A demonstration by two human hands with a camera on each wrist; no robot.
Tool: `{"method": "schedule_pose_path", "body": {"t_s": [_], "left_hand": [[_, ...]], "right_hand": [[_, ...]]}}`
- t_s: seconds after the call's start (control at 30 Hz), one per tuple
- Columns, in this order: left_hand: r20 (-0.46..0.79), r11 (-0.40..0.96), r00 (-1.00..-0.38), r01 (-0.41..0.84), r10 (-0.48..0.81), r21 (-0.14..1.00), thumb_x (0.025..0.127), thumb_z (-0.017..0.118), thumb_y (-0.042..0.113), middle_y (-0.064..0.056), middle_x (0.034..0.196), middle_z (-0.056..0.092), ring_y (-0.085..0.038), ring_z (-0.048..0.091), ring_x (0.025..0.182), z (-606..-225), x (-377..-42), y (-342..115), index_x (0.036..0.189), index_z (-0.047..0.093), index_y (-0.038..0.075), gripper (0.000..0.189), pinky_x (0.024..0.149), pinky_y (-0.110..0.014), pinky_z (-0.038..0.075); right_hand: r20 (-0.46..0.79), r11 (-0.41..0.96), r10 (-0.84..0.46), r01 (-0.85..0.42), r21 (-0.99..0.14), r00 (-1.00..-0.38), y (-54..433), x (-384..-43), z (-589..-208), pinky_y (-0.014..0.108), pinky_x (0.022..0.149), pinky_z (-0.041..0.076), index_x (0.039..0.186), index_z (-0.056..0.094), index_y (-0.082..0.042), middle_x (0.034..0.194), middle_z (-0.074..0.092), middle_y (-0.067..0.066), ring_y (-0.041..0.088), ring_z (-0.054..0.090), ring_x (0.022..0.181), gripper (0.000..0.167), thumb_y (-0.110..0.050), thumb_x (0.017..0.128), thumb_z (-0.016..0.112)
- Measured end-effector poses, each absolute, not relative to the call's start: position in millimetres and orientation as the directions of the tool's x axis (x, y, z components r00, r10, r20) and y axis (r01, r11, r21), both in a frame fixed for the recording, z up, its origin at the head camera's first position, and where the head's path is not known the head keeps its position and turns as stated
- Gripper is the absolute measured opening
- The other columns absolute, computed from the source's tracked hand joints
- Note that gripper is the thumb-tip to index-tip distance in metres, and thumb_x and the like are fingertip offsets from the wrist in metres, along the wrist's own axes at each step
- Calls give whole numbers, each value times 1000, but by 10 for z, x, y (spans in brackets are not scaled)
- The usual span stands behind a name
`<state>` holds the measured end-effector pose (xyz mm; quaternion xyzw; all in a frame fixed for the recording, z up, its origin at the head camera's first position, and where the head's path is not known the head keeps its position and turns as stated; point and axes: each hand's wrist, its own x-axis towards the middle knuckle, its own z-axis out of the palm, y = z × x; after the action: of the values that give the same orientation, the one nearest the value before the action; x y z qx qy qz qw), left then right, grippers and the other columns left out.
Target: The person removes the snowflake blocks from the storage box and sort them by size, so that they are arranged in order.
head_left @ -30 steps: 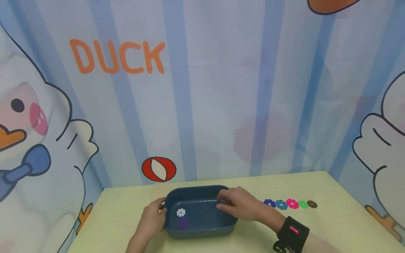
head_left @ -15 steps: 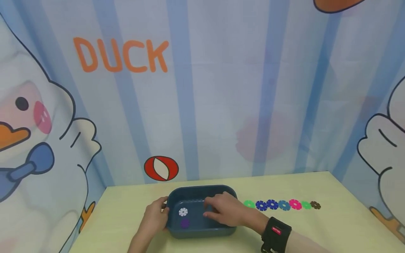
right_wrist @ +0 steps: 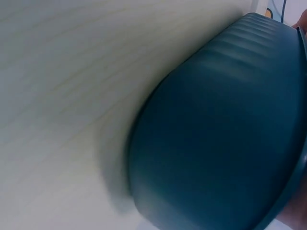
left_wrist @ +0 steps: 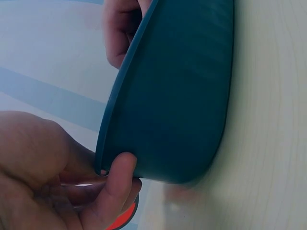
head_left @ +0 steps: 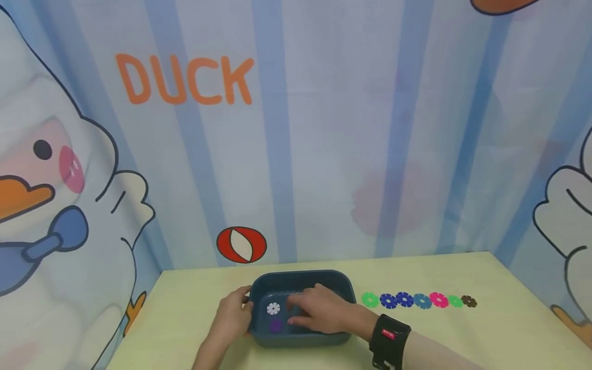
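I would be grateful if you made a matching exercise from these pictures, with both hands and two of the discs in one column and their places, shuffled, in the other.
Column one
1. Left hand
2. White disc
3. Brown disc
4. Right hand

Column two
A. At the right end of the row on the table
B. Reaching in over the tray's right side
C. Gripping the tray's left end
D. Inside the tray, beside the purple disc

Pairs: 1-C, 2-D, 3-A, 4-B
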<state>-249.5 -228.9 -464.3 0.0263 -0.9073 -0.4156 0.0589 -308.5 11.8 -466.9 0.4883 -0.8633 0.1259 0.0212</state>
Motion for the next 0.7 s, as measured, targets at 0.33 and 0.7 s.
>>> {"method": "schedule_pose_path", "body": {"t_s": [0.33, 0.7], "left_hand": [[97, 665, -991, 15, -87, 746, 101, 60, -4, -35, 123, 68, -33, 76, 87, -4629, -2469, -2300, 144, 54, -11, 44, 44, -29, 60], [101, 662, -993, 34, -64, 749, 100, 60, -4, -31, 117, 71, -27, 75, 78, -4599, -2463, -2279, 143, 56, -11, 43, 46, -31, 60]], "right_hand": [[108, 478, -860, -861, -174, -499, -147, -3091, -4661, 20, 67, 44, 112, 71, -24, 81, 66, -19, -5, 51, 70, 23, -42, 98, 75], [36, 485, -868, -863, -141, -494, -295, -3178, -4754, 27, 70, 49, 113, 68, -25, 84, 67, -17, -3, 57, 75, 27, -41, 95, 80]]}}
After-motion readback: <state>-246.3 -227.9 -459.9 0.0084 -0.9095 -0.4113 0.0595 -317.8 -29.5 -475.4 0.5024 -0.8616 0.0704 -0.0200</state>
